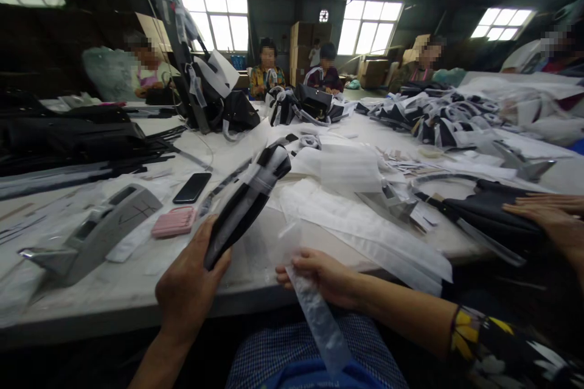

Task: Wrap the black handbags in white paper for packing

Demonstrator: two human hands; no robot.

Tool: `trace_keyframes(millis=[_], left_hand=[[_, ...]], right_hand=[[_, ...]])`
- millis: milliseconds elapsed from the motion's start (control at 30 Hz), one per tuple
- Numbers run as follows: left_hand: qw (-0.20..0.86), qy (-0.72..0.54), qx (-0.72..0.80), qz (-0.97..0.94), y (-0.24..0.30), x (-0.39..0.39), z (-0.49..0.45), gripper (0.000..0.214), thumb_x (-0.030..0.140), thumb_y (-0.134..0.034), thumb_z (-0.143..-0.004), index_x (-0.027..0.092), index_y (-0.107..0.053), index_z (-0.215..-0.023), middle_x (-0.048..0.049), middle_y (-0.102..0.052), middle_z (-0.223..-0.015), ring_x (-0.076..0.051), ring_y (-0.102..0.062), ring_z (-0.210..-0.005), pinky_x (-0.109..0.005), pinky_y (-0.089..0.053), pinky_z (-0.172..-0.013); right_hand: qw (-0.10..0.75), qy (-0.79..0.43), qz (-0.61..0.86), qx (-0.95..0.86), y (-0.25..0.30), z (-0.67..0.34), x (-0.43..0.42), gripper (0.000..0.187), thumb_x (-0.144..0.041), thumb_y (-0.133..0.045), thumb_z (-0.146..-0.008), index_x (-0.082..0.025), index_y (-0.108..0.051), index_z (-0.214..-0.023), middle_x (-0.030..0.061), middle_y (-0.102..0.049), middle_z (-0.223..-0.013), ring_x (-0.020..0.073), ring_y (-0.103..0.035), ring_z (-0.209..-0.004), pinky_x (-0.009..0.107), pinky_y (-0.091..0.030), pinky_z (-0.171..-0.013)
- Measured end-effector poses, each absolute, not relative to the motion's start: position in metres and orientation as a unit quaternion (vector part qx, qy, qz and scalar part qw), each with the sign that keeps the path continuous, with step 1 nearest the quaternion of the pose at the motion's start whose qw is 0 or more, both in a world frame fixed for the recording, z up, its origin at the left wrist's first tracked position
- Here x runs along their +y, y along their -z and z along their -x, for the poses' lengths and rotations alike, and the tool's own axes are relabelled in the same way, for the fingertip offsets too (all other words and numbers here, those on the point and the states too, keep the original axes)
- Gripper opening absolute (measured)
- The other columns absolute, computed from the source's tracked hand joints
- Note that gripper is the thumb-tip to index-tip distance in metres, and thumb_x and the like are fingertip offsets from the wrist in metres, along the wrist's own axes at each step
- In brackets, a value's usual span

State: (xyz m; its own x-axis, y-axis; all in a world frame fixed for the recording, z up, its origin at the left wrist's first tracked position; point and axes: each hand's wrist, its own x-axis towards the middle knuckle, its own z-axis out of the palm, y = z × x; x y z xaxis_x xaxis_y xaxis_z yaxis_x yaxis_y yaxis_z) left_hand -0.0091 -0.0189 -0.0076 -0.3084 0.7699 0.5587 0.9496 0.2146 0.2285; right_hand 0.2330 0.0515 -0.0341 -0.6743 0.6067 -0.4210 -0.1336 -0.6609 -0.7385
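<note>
My left hand is wrapped round the lower end of a black bag strap, folded and partly covered in clear plastic film. The strap tilts up and to the right over the table. Below and to the right, my right hand pinches a strip of translucent plastic wrap between thumb and fingers. Part of the strip stands up above the fingers, and the rest hangs down over my lap. The strip and the strap are apart.
On the white table lie a tape dispenser, a pink case, a phone and white foam sheets. A co-worker's hands rest on a black bag at right. Wrapped straps are heaped behind.
</note>
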Motion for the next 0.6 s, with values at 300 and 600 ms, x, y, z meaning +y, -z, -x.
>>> trace_keyframes(millis=[300,600], left_hand=[[0.177,0.291,-0.739,0.582,0.013,-0.022,0.014,0.062,0.035,-0.062,-0.093,0.032,-0.038,-0.15,-0.0006,-0.061,-0.14,-0.022,-0.069,-0.11,-0.028,-0.055,-0.086],[0.201,0.307,-0.721,0.588,0.016,-0.017,0.019,0.066,0.034,-0.066,-0.09,0.03,-0.038,-0.15,-0.0022,-0.062,-0.138,-0.024,-0.069,-0.109,-0.03,-0.056,-0.086]], right_hand=[[0.149,-0.191,0.452,-0.858,0.007,-0.252,0.087,0.034,-0.039,-0.054,-0.097,-0.014,-0.069,-0.113,0.0147,-0.074,-0.103,0.0286,-0.07,-0.101,0.039,-0.051,-0.092],[0.09,-0.151,0.26,-0.949,0.069,-0.188,0.106,0.078,-0.062,-0.046,-0.096,-0.009,-0.039,-0.152,0.0231,-0.031,-0.158,0.0376,-0.025,-0.148,0.057,-0.016,-0.122]])
